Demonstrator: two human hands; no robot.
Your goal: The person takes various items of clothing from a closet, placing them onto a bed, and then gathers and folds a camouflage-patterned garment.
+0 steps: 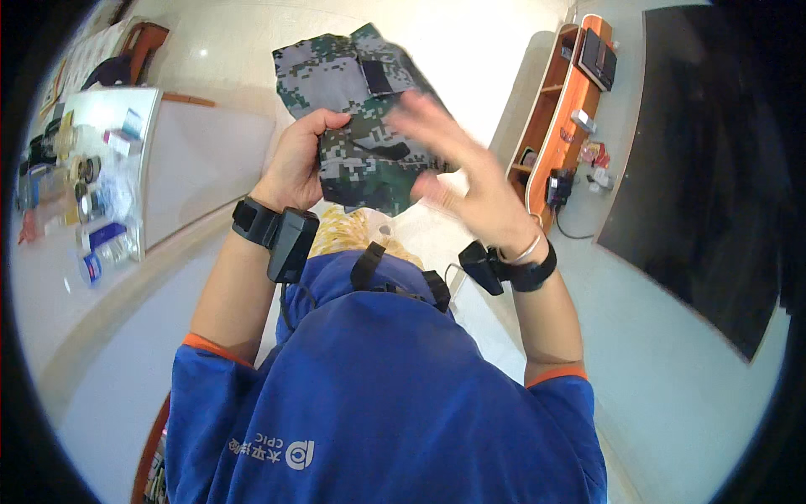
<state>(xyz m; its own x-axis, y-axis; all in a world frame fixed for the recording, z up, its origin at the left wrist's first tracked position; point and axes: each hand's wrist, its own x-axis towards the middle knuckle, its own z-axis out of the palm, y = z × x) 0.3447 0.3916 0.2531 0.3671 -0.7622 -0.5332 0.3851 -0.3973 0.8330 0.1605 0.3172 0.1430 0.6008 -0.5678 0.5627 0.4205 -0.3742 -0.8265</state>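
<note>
A folded camouflage garment (340, 82) of green and grey pixel pattern is up in front of me. My left hand (302, 154) grips its left edge, the thumb lying on top and the other fingers hidden behind the cloth. A dark patch shows near the garment's upper right part. Blurred, with fingers spread, my right hand (466, 170) is over or beside the cloth's right side; whether it touches the cloth I cannot tell. Black devices are strapped to both wrists.
At the left stands a white table (148, 126) with bottles, jars and small boxes. A wooden shelf unit (560, 120) along the right wall carries a black case (597, 60) and small items. Beyond it is a large black panel (699, 189).
</note>
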